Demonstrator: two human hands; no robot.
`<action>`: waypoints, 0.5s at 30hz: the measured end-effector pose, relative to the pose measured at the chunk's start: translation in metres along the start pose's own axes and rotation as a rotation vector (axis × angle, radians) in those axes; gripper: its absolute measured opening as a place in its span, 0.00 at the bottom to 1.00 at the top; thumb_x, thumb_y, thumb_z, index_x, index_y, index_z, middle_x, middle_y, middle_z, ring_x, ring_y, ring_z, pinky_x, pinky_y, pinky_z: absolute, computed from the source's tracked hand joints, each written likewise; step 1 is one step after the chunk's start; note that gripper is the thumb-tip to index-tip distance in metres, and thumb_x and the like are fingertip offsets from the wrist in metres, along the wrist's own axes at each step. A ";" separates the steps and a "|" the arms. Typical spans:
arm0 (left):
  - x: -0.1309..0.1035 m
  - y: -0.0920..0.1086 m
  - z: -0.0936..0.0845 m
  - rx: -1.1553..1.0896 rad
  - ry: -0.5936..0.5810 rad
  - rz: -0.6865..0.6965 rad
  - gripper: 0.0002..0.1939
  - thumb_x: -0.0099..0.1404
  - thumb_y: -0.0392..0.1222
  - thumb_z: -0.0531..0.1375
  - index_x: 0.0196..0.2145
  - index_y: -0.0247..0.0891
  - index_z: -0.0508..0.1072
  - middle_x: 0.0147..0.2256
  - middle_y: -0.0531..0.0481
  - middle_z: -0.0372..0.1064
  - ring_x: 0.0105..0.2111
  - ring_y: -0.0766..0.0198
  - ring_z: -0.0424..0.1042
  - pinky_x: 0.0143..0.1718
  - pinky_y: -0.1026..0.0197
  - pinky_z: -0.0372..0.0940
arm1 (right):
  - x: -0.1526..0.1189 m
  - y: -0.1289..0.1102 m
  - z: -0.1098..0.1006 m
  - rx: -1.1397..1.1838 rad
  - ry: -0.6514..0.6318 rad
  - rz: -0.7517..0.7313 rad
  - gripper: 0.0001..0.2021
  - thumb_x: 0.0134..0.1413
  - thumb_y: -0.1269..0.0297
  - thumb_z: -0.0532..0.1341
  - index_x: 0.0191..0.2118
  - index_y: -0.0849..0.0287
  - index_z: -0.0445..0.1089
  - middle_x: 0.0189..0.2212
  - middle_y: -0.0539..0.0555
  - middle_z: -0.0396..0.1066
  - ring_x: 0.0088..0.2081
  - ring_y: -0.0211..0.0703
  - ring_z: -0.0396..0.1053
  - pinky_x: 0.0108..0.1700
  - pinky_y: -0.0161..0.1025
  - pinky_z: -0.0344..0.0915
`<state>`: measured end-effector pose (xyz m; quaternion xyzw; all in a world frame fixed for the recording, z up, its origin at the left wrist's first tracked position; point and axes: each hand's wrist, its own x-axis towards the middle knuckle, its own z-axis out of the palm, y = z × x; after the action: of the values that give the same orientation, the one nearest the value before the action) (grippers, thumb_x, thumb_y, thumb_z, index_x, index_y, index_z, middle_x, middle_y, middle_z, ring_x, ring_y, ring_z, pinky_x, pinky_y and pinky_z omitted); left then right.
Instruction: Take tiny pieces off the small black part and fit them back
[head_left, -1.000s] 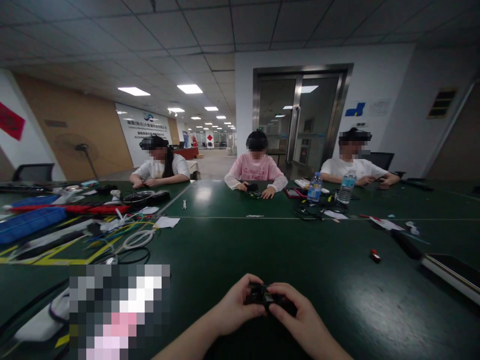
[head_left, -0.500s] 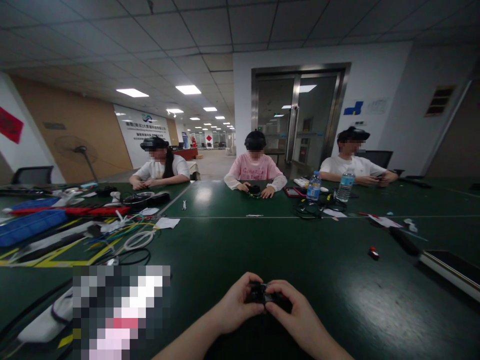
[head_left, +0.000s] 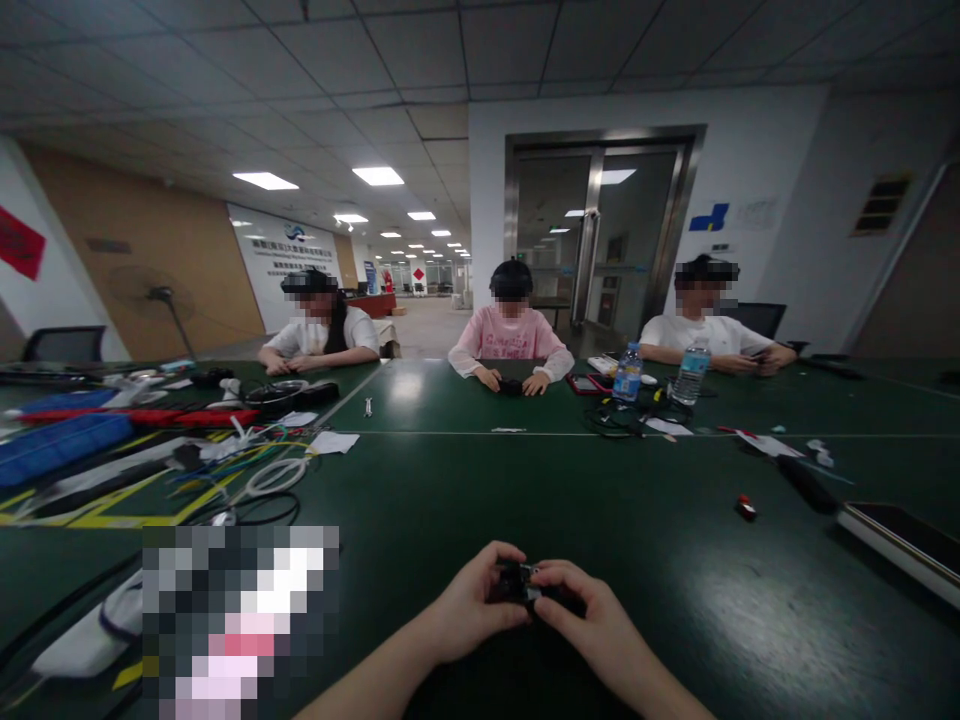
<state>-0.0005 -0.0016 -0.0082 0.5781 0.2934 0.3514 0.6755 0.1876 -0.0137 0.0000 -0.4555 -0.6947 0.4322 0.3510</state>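
Low at the front of the dark green table [head_left: 420, 500], both hands meet around a small black object [head_left: 511, 584] with a shiny metal-looking part. My left hand [head_left: 480, 606] is closed on its left side, thumb below and fingers above. On the other side, my right hand [head_left: 583, 602] pinches it near the shiny part, with thumb and fingertips close together. Fingers cover much of the object, so its exact kind does not show.
A white power strip [head_left: 94, 630] and cables [head_left: 277, 478] lie at left by a blue tray [head_left: 64, 450]. A small red item [head_left: 745, 508] and a flat box [head_left: 900, 545] are at right. Two bottles [head_left: 627, 374] stand farther back. Three people sit across the table.
Both hands stay in place around the black object, and a bit more of its shiny part shows. Across the table, the middle person's hands have shifted slightly on a dark item.
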 end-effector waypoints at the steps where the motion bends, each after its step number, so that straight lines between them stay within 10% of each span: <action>1: 0.000 0.001 0.000 0.001 0.002 -0.002 0.23 0.51 0.32 0.64 0.43 0.39 0.60 0.38 0.51 0.66 0.35 0.65 0.68 0.36 0.60 0.59 | 0.000 0.000 0.001 -0.003 0.003 0.009 0.10 0.48 0.60 0.61 0.37 0.55 0.72 0.45 0.53 0.70 0.48 0.49 0.66 0.51 0.46 0.60; 15: 0.002 -0.009 -0.004 0.011 0.026 0.008 0.23 0.49 0.31 0.65 0.42 0.39 0.60 0.37 0.51 0.66 0.36 0.65 0.69 0.36 0.60 0.61 | 0.001 -0.002 -0.004 0.111 -0.050 0.013 0.11 0.49 0.57 0.61 0.36 0.56 0.74 0.46 0.55 0.69 0.49 0.50 0.66 0.53 0.47 0.58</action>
<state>-0.0013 0.0010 -0.0180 0.5784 0.3019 0.3597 0.6670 0.1903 -0.0115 0.0032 -0.4291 -0.6751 0.4835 0.3555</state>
